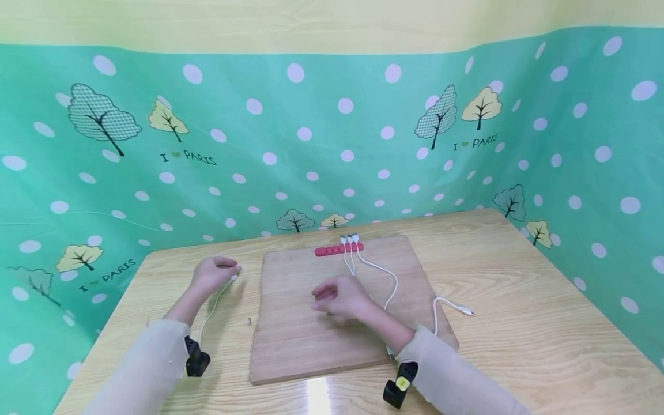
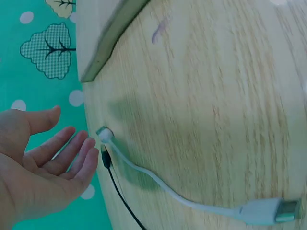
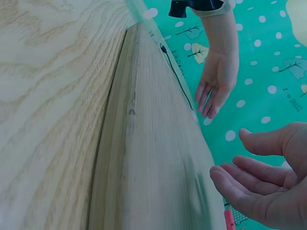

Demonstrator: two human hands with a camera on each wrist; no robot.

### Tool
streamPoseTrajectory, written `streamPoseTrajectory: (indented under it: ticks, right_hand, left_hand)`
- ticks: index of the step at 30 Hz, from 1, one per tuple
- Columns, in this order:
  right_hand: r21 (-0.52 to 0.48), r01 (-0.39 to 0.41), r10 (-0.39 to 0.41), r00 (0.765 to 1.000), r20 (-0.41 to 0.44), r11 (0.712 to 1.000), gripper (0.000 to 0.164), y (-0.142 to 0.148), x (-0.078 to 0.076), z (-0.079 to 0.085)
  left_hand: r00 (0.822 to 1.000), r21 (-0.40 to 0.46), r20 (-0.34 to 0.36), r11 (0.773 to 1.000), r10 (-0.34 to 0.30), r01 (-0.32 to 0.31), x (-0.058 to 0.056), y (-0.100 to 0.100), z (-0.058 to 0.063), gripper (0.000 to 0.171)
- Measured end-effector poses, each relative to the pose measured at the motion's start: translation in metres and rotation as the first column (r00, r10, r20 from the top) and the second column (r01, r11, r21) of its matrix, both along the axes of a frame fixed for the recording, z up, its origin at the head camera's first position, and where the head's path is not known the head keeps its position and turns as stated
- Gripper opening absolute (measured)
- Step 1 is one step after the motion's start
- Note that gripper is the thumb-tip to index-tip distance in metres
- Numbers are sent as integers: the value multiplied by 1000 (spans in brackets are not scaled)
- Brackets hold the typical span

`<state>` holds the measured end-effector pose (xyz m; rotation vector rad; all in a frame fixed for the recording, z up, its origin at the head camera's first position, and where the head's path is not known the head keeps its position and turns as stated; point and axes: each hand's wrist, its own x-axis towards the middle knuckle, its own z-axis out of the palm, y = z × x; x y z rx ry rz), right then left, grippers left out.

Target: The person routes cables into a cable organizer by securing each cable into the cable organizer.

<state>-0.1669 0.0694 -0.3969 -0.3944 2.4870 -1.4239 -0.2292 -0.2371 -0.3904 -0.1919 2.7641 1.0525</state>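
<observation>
My left hand (image 1: 215, 275) hovers over the left part of the table, fingers loosely spread and holding nothing. Close to its fingertips is the small end of a white USB cable (image 2: 168, 189), whose larger plug (image 2: 261, 211) lies nearer to me. Beside that small end lies a black cable tip (image 2: 106, 158). My right hand (image 1: 339, 297) is above the wooden board (image 1: 290, 340), its fingers relaxed with a gap to the thumb. A red cable holder (image 1: 328, 251) at the board's far edge has several white cables (image 1: 350, 262) seated side by side in it.
Another white cable end (image 1: 459, 308) lies on the table right of the board. A white plug (image 1: 390, 353) rests near the board's front right. The table (image 1: 487, 265) meets a green dotted curtain (image 1: 321, 173) at the back.
</observation>
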Motion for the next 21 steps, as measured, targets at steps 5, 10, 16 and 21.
streamPoseTrajectory:
  ticks: [5,10,16,21]
  right_hand:
    - [-20,-18,18,1000,7,1000,28,-9,-3,-4]
    - [-23,-14,15,999,35,1000,28,-19,-4,-5]
    - [-23,-18,19,998,64,1000,26,-30,-3,-3]
    - [-35,-24,26,997,76,999,24,-38,-3,-3]
  left_hand:
    - [1000,-30,-9,1000,-3,3,1,-7,-4,43]
    - [1000,-52,-13,999,8,-8,0,-13,-10,41]
    - [1000,-77,2,997,23,-23,-1,-17,-14,40]
    - [1000,-95,-9,995,17,-18,-1,-17,-16,40]
